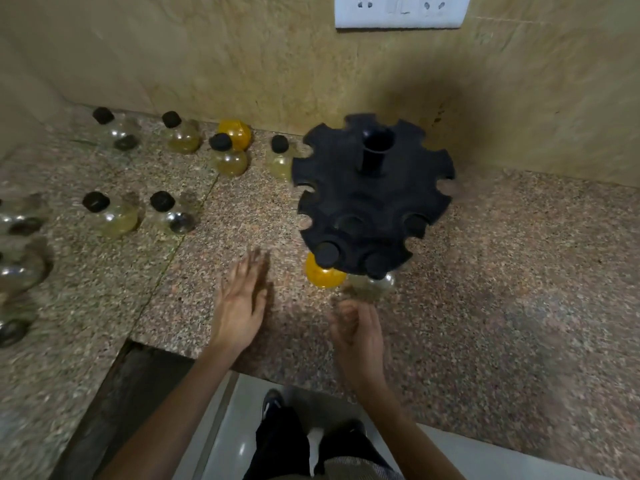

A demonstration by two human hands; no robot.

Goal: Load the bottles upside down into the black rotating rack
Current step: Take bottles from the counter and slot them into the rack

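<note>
The black rotating rack stands on the granite counter near the wall. Two bottles hang in its front slots, caps up: an orange one and a clear one. Several round bottles with black caps stand to the left, among them a clear one, a yellowish one and an orange one by the wall. My left hand hovers flat and empty left of the rack's front. My right hand, fingers loosely curled and blurred, sits just below the clear hung bottle, apart from it.
A tiled wall with a white socket plate rises behind the counter. The counter's front edge runs just under my wrists, with a dark recess at lower left. More bottles crowd the far left edge.
</note>
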